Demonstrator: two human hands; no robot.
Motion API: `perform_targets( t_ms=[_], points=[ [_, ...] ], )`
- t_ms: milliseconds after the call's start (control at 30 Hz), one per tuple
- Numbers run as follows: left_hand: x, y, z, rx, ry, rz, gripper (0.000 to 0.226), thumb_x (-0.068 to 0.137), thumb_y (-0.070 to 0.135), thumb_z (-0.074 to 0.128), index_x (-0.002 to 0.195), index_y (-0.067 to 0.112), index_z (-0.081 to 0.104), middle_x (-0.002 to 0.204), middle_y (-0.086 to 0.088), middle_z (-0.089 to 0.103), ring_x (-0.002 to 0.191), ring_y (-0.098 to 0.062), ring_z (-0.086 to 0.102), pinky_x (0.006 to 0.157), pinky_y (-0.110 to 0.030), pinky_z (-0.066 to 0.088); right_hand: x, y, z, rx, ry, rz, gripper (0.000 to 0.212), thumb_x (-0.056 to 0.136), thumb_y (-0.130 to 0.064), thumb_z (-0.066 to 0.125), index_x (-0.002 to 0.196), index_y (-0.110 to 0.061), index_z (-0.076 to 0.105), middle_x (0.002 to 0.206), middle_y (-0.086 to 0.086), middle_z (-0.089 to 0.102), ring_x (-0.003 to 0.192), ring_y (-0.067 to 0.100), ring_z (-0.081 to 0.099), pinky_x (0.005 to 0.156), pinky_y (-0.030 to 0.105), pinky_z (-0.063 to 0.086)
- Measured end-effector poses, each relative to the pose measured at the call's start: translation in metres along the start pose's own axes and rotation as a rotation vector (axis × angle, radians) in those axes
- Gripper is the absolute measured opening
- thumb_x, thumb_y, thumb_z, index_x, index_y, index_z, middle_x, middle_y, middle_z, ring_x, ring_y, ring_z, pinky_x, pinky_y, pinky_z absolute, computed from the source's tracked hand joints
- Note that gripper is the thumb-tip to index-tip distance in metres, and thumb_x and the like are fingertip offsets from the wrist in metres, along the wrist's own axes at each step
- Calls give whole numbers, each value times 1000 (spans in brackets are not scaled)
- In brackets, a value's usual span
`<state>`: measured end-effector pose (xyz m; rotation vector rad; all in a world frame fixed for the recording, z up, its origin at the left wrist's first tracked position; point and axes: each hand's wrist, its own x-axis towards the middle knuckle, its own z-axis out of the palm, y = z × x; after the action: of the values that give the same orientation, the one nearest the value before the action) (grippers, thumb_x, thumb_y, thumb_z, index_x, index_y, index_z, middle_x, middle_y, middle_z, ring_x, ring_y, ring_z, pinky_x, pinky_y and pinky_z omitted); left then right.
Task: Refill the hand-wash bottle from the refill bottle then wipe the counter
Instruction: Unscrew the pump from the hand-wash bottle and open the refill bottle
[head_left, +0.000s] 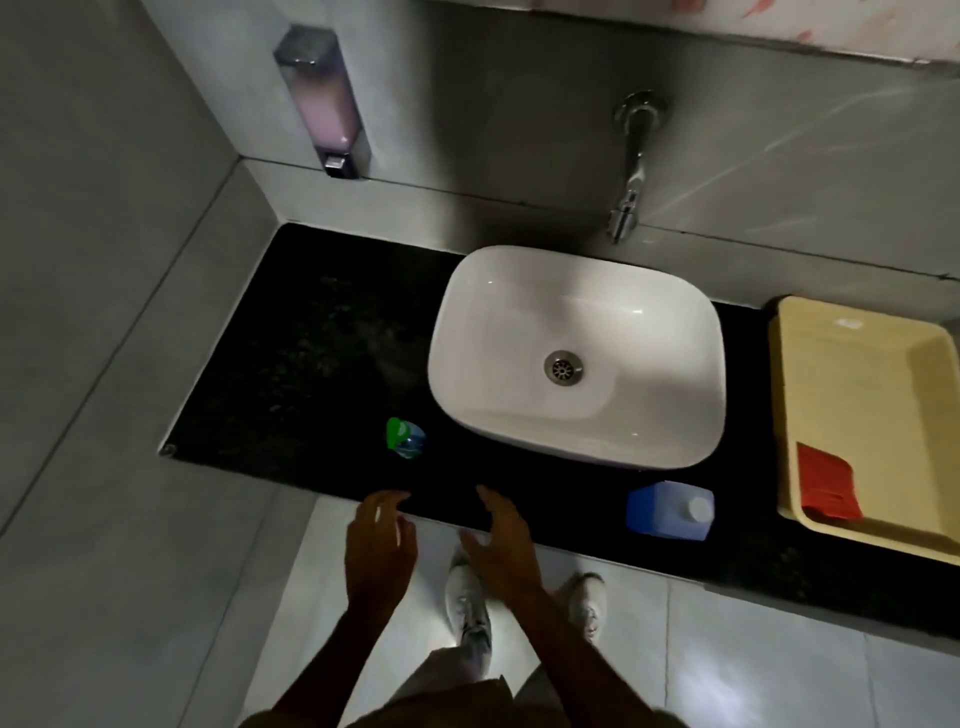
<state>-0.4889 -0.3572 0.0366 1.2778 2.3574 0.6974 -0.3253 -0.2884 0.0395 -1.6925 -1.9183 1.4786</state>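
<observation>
A small hand-wash bottle (405, 439) with a green top and bluish body stands on the black counter (291, 364), left of the sink. A blue refill bottle (667, 511) with a white cap stands near the counter's front edge, right of my hands. My left hand (379, 545) and my right hand (501, 540) hover at the front edge, fingers spread, both holding nothing. A red cloth (826, 488) lies in the yellow tub (789, 415) at the right.
A white basin (467, 312) sits mid-counter under a chrome wall tap (631, 171). A wall soap dispenser (324, 104) with pink liquid hangs at the back left corner. Grey tiled walls close the left and back. My shoes (470, 603) stand on the light floor.
</observation>
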Motion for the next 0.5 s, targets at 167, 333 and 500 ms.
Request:
perform_targets(
  t_ms=[167, 333, 500],
  points=[
    [44, -10, -29, -147, 107, -139, 40, 92, 3, 60, 130, 14, 57, 128, -8, 56, 111, -24, 61, 94, -41, 55, 76, -71, 29, -9, -80, -141, 78, 88, -22, 75, 154, -12, 35, 159, 8, 40, 147, 23, 37, 123, 33, 28],
    [80, -7, -31, -170, -8, 15, 55, 90, 6, 63, 142, 17, 49, 138, -5, 51, 126, -15, 50, 106, -29, 42, 98, -78, 33, -11, -34, -147, 53, 91, -25, 72, 140, -14, 56, 141, 9, 61, 131, 26, 57, 116, 35, 40],
    [79, 18, -10, -151, -160, 259, 45, 92, 13, 68, 135, 18, 59, 131, -3, 61, 122, -15, 54, 107, -29, 45, 72, -45, 5, 4, 6, -139, 44, 88, -30, 76, 129, -17, 65, 125, 4, 71, 115, 19, 67, 103, 29, 50]
  ],
)
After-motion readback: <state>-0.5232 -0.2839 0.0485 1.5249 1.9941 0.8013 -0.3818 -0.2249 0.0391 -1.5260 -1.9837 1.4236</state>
